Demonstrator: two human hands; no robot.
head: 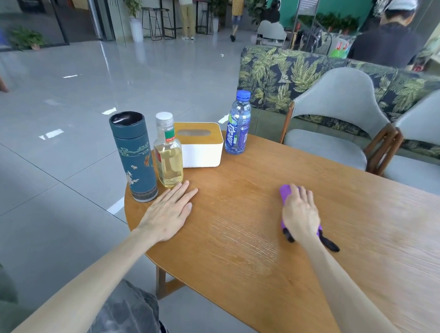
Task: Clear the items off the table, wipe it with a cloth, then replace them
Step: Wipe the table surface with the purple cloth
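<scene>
Right hand [299, 213] presses purple cloth [285, 193] flat on table [234, 244]; left hand [171, 209] open, labels unreadable

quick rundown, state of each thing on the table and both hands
thermos: upright, lidded
oil bottle: upright, capped, about half full
tissue box: lid on
water bottle: upright, capped
purple cloth: pressed under right hand
left hand: flat on table, empty

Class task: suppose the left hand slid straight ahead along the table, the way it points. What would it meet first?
Probably the clear bottle of yellow liquid: the left hand lies flat, fingers nearly at its base.
</scene>
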